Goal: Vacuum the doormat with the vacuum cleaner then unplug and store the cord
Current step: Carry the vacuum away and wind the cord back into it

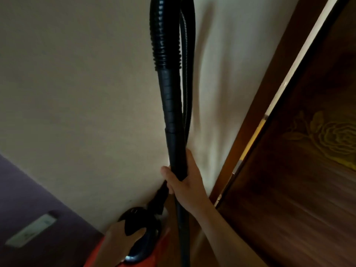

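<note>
A black vacuum hose [169, 97] runs upright through the middle of the view, ribbed at the top and smooth lower down. My right hand [183, 182] grips the smooth black tube near its lower part. The vacuum cleaner's red body [159, 253] with a black carry handle [142, 243] sits at the bottom centre. My left hand [119, 241] holds that black handle. No doormat or cord shows in this view.
A cream wall [77, 93] fills the background. A dark wooden door [308, 170] with a gold flower pattern stands ajar at the right, bright light showing in its gap. A purple surface [28, 199] with a white rectangular thing lies at lower left.
</note>
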The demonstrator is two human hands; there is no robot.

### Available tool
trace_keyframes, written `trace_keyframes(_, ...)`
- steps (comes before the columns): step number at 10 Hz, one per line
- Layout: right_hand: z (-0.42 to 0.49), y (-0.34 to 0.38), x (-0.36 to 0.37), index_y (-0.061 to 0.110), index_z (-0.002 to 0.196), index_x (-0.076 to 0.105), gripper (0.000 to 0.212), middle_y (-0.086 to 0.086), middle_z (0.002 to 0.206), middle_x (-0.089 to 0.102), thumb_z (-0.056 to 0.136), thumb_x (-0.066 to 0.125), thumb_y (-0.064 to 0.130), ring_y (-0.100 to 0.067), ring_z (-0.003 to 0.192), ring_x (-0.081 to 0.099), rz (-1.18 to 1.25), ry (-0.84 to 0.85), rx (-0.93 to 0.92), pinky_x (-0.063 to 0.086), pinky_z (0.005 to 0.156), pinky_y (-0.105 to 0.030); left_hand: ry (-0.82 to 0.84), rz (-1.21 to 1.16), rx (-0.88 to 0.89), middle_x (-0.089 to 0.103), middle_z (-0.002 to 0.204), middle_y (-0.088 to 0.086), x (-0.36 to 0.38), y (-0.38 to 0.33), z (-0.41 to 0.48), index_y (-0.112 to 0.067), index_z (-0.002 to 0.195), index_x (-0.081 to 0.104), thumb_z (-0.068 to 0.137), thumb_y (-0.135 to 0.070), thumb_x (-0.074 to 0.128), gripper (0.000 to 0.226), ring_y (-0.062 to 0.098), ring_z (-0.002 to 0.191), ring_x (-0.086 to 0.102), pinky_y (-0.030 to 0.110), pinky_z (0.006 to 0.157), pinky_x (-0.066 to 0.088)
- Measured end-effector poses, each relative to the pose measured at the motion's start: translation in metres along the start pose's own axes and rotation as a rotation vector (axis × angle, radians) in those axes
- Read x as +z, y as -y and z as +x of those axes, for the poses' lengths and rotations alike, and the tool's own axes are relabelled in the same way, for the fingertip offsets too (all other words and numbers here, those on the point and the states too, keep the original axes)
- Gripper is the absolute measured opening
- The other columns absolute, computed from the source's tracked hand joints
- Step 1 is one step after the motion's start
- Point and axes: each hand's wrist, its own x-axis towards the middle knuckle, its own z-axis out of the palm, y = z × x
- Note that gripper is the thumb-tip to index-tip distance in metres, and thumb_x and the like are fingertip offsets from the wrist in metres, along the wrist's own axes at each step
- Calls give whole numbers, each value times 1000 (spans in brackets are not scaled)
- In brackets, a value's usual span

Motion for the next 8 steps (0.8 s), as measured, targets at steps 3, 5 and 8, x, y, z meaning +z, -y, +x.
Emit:
trace_keyframes(3, -5, 130, -5, 13, 114, 37, 25, -20, 75, 50, 96, 55, 15, -30, 54, 47, 34, 139, -259, 43, 52, -56, -18, -325, 74, 63, 58, -3, -42, -291, -151, -17, 83, 67, 79, -30, 80, 19, 9, 42, 55, 23, 42, 41)
trace_keyframes(5, -12, 190, -3, 19, 138, 45, 36, -16, 79, 56, 104, 47, 7, -36, 66, 60, 5, 98, -398, 57, 66, -48, -142, -402, 168, 56, 53, -8, -82, -311, -188, -19, 75, 62, 81, -25, 80, 20, 2, 37, 49, 20, 40, 37)
trace_keyframes(8, -15, 189, 2, 22, 125, 47, 32, -8, 79, 55, 99, 64, 15, -10, 64, 56, -271, -46, -315, 54, 60, -30, -48, -553, 248, 55, 43, -4, -100, -331, -178, -12, 79, 66, 84, -19, 76, 14, 10, 34, 45, 21, 34, 32)
